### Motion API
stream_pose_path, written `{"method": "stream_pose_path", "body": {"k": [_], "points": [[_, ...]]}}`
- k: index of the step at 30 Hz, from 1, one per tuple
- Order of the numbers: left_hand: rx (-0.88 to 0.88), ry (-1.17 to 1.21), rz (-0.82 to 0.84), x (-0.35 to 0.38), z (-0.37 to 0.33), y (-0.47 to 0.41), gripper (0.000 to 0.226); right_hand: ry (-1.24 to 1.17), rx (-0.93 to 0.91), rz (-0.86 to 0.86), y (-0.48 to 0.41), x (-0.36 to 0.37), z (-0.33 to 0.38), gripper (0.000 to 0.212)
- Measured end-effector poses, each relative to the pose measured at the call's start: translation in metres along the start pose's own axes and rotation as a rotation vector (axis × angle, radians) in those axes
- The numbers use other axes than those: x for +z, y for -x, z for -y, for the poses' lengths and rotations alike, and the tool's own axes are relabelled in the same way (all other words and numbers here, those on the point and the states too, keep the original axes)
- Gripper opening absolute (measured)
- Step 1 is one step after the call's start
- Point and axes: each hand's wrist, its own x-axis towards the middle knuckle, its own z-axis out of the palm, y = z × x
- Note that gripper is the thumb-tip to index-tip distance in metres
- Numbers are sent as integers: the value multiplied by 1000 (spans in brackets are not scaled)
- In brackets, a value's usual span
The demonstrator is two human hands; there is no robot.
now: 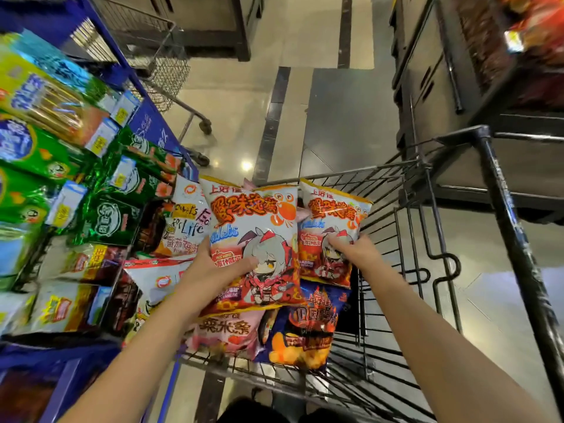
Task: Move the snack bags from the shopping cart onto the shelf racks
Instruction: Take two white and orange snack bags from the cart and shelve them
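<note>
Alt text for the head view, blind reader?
Over a wire shopping cart, the left hand grips an orange crab snack bag and the right hand grips a matching bag. A pink bag and a blue bag lie in the cart; a shelf rack of green bags stands at left.

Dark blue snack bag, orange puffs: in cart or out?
In. The dark blue snack bag lies inside the black wire cart, partly under the orange crab-print bag the left hand grips.

Indoor, moderately bright, light from overhead. Lamp glare spot on glossy floor [246, 165]. Sheen on green bags [122, 184] at left. Centre snack bags [253, 227] sharp; top-right shelf goods [537, 32] motion-blurred. Fisheye bows cart frame [503, 203] nr edge.
</note>
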Motion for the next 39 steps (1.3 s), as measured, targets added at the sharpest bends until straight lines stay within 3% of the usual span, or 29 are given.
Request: {"method": "stream_pose_path", "body": {"k": [3, 7, 11, 15, 19, 23, 26, 32, 35, 39], "points": [[-48, 26, -14, -19, 14, -9, 141, -125, 7, 62, 13, 9, 9, 84], [-75, 44, -2, -36, 22, -15, 145, -154, -3, 51, 12, 8, 9, 91], [-72, 87, 41, -42, 18, -21, 139, -157, -63, 23, 29, 3, 17, 59], [-42, 86, 81, -45, 8, -27, 124, -120, -82, 14, 48, -12, 20, 76], [-35, 153, 126, -56, 0, -34, 127, -93, -162, 40, 75, -29, 36, 68], [41, 214, 203, -67, -14, -35, 115, -81, -258, 79, 111, -39, 65, 52], [82, 258, 252, -75, -23, -31, 113, -75, -341, 119, 134, -38, 88, 55], [154, 372, 188, -96, -30, -1, 87, -103, -453, 219, 160, -21, 123, 54], [157, 374, 103, -113, -22, 14, 104, -105, -477, 267, 161, -11, 136, 68], [190, 430, 12, -126, -4, 45, 103, -81, -538, 387, 164, 4, 147, 50]]}}
